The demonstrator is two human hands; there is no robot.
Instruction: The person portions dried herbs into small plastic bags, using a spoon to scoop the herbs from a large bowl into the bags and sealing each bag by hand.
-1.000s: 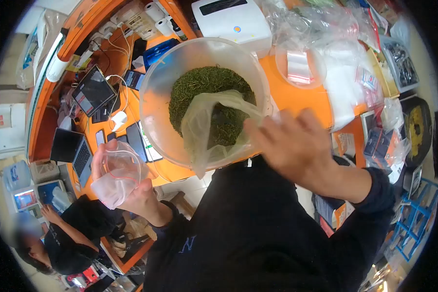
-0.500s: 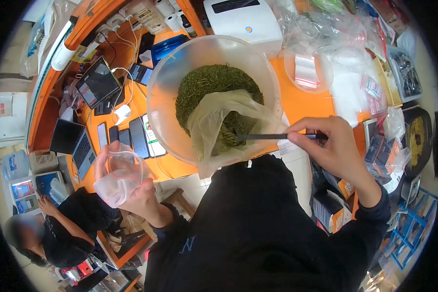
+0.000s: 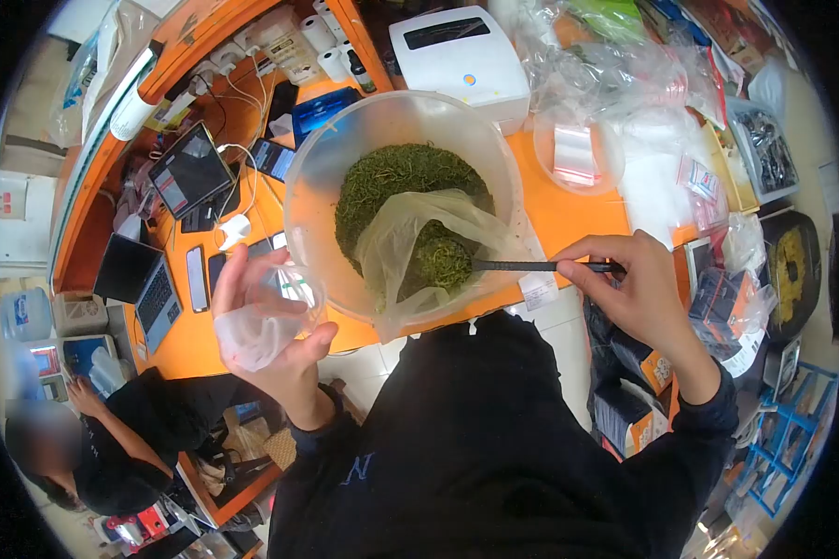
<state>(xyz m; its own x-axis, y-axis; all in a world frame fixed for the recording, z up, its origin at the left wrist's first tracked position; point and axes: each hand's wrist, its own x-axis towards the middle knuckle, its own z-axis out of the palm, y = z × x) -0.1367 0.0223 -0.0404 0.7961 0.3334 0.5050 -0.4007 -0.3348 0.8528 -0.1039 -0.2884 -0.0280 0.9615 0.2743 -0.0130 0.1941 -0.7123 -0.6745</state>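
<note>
My right hand [image 3: 645,293] grips the black handle of a spoon [image 3: 527,266]. Its bowl, heaped with green shredded dried leaf [image 3: 443,261], is at the mouth of a thin translucent bag [image 3: 389,238] in a large translucent tub [image 3: 309,200]. More of the same leaf [image 3: 405,172] lies in the tub behind the bag. On the left, my left hand [image 3: 294,373] is wrapped round a clear plastic cup [image 3: 303,279] with a small clear plastic bag [image 3: 247,337] in or over it. The cup is apart from the tub.
Left of the tub are several phones [image 3: 197,278], a laptop [image 3: 154,293] and a tablet [image 3: 194,168]. A white machine [image 3: 480,70] stands behind it. On the right, a round clear container [image 3: 545,149] holds zip bags [image 3: 576,156]. Another person [image 3: 130,443] sits at lower left.
The spoon has lifted slightly, and its heaped bowl now shows clearly above the leaf. My left hand has moved a little right with the cup. The view has shifted slightly.
</note>
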